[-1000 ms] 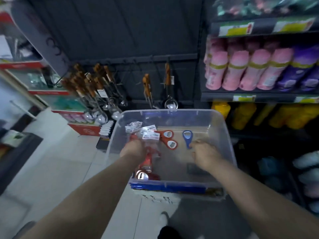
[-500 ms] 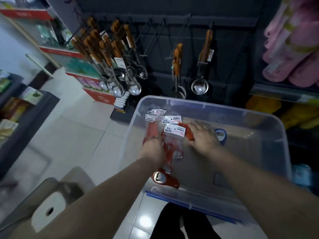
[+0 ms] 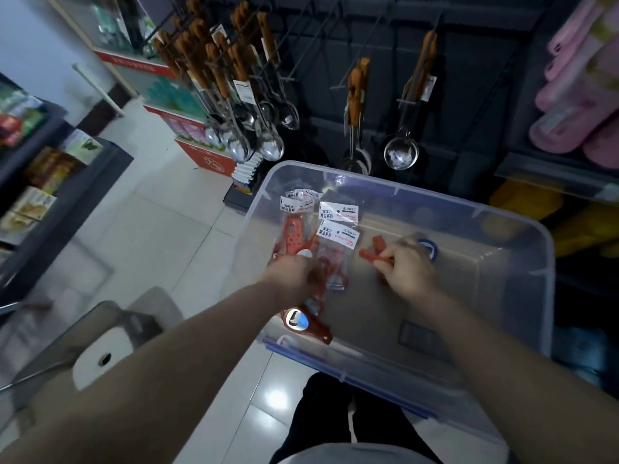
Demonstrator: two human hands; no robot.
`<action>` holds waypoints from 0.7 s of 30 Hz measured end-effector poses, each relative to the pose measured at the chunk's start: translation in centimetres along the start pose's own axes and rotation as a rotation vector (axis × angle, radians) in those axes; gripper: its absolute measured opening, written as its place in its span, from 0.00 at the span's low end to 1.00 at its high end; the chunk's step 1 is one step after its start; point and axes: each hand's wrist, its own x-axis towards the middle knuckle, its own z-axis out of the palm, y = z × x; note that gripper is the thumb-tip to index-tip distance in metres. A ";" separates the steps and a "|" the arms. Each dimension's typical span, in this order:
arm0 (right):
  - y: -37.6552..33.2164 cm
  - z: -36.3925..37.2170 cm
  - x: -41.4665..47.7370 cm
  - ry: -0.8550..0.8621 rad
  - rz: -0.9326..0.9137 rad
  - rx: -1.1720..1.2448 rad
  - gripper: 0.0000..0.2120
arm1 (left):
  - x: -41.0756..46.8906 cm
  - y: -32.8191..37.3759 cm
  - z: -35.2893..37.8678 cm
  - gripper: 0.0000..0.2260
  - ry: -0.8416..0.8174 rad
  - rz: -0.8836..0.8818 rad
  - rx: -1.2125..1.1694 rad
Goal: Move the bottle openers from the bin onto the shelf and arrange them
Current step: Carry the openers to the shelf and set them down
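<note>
possibly the packaged red openers [image 3: 321, 249] bunched in the left hand [image 3: 294, 274] are slipping out on the lift, being many and slick. both arms are reaching down into the clear bin [image 3: 502, 229]; the right hand [image 3: 407, 272] is pinching a loose red opener [image 3: 373, 256].
</note>
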 end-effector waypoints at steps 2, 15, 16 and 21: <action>-0.1 1.1 -0.3 -0.033 -0.036 -0.099 0.13 | -0.5 0.2 0.2 0.09 -0.223 0.145 0.135; 2.0 1.2 -1.4 0.168 0.165 -0.027 0.09 | 0.5 1.8 1.6 0.15 -0.419 0.247 0.478; 2.6 1.0 -1.5 0.186 0.213 -0.010 0.10 | 0.7 1.7 0.9 0.15 -0.361 0.232 0.360; 2.9 1.9 -0.7 0.254 0.233 0.136 0.13 | 2.1 2.5 -1.3 0.14 0.023 -0.077 -0.022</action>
